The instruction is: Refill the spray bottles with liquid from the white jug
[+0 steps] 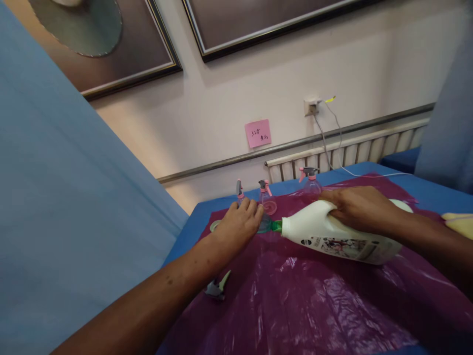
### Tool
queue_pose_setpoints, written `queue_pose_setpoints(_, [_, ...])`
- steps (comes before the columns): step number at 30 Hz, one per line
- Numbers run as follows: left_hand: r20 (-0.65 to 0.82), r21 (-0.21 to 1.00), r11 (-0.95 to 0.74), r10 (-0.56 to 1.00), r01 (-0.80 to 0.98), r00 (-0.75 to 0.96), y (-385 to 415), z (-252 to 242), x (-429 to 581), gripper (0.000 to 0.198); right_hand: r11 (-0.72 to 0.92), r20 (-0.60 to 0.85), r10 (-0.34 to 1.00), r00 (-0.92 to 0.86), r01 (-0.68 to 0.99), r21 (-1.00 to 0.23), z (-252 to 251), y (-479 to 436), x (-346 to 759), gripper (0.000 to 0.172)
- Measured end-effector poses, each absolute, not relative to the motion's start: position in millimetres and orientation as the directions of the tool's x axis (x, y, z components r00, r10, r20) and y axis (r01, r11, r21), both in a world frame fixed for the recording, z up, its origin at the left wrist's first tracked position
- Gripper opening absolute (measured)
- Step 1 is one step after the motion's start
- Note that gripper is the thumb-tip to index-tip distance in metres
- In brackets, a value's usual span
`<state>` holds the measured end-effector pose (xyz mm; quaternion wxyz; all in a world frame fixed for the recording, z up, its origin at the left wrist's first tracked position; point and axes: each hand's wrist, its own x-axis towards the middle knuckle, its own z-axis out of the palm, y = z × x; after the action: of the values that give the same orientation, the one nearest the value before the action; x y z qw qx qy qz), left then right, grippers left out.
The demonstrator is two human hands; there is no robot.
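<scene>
My right hand is wrapped round the handle of a white detergent jug, which is tipped on its side with its mouth toward the left. My left hand is closed round a small see-through bluish-green bottle, mostly hidden behind the fingers. Between the jug's mouth and this bottle shows something bright green; whether it is liquid or a bottle neck is unclear. A loose grey and pale-green spray head lies on the purple plastic sheet, below my left forearm.
Behind my hands stand spray bottles with pink and grey heads: one, another, and a third. A roll of tape lies by my left wrist. A white cable runs from the wall socket. Blue curtain hangs left.
</scene>
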<state>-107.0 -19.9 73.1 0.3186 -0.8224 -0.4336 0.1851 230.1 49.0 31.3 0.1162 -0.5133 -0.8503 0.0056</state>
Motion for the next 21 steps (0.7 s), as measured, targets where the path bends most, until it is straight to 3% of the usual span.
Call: queue_pose_setpoints(21, [-0.03,-0.722,-0.441,0.79,0.533,0.613,-13.3,75.1,-103.9,0.052,0.473,0.157,0.877,-0.455,0.873,-0.115,34.5,49.6,228.4,0.027])
